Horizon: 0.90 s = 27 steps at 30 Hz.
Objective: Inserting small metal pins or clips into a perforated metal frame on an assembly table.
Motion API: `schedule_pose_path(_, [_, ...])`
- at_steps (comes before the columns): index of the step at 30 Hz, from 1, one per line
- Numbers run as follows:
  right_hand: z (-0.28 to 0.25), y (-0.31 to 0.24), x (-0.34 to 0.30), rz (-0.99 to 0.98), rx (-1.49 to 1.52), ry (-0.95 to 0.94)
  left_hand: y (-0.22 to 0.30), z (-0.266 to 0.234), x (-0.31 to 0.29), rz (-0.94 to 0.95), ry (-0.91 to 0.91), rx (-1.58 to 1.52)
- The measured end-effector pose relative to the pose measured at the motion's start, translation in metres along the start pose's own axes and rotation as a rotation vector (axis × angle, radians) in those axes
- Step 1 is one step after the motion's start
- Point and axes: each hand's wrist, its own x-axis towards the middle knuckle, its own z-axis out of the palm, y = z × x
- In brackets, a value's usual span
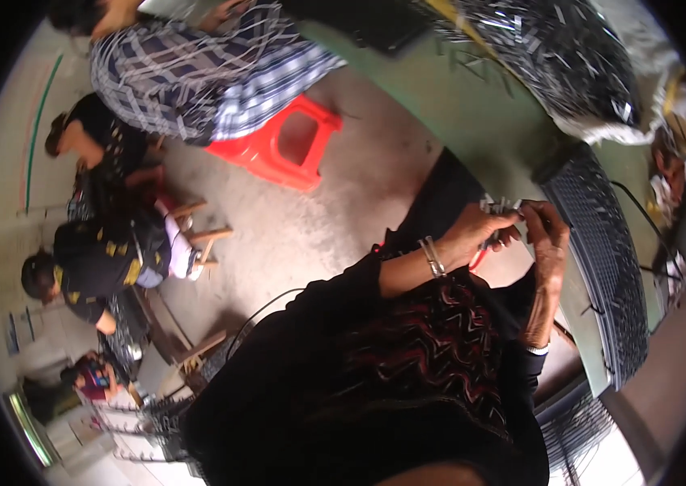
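My left hand (pixel 476 231), with metal bangles at its wrist, is closed round a bunch of small silvery metal pieces (pixel 501 206) that stick out above the thumb. My right hand (pixel 549 231) meets it at the fingertips, its thumb and forefinger pinched together. What lies between those fingers is too small to make out. Something red and curved (pixel 479 259) shows just under the hands; its kind is unclear. Both hands are over my lap, beside the edge of a green table (pixel 513 154). Close to my right hand stands a dark grid-patterned plastic basket or tray (pixel 602 243).
A white sack (pixel 602 130) of dark, shiny strips lies on the table's far side. A red plastic stool (pixel 298 142) bears a seated person in plaid (pixel 181 77). Several people sit working at the left. A bundle of thin wires (pixel 573 429) is at the lower right.
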Motion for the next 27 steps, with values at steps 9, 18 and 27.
schedule_pose_path(9, [0.037,-0.029,0.052,-0.232,-0.374,-0.068,0.004,-0.031,-0.020,0.067,0.152,-0.154])
schedule_pose_path(18, [0.016,-0.034,0.025,-0.075,-0.292,0.028,0.009,-0.020,-0.010,0.053,0.122,-0.099])
schedule_pose_path(27, [-0.032,-0.013,-0.026,0.020,0.105,-0.022,0.005,0.030,-0.005,-0.114,-0.036,0.153])
